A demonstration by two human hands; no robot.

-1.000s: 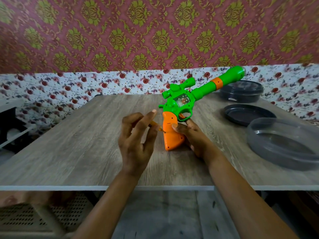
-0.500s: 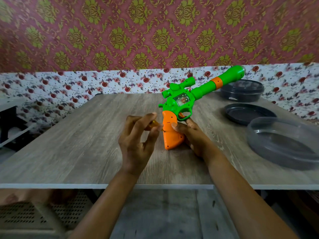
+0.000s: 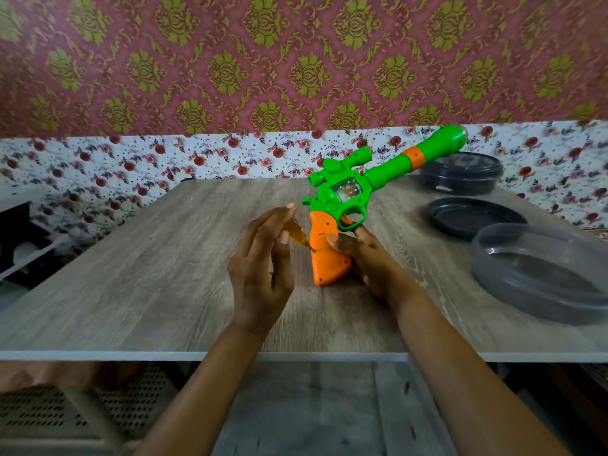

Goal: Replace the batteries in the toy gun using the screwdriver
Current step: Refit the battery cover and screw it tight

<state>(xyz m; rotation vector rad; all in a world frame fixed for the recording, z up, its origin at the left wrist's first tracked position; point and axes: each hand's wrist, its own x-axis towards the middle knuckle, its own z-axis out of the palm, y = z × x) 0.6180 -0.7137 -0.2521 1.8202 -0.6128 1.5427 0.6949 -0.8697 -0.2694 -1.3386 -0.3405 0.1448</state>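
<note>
Amber translucent screwdriver [image 3: 297, 234] pinched in left grip [image 3: 260, 271] | right grip [image 3: 373, 260] clasps plastic toy gun [image 3: 345, 192] on woodgrain table [image 3: 158, 264]

The right hand [image 3: 371, 258] holds the orange grip of the toy gun [image 3: 348, 192]. The gun stands on its grip on the wooden table [image 3: 148, 274], and its green barrel points up to the right. The left hand [image 3: 260, 268] pinches a little brown screwdriver [image 3: 296, 233] with its tip against the grip. A black tub [image 3: 460, 174], a black lid [image 3: 473, 217] and a clear lid [image 3: 543, 274] sit on the right.
</note>
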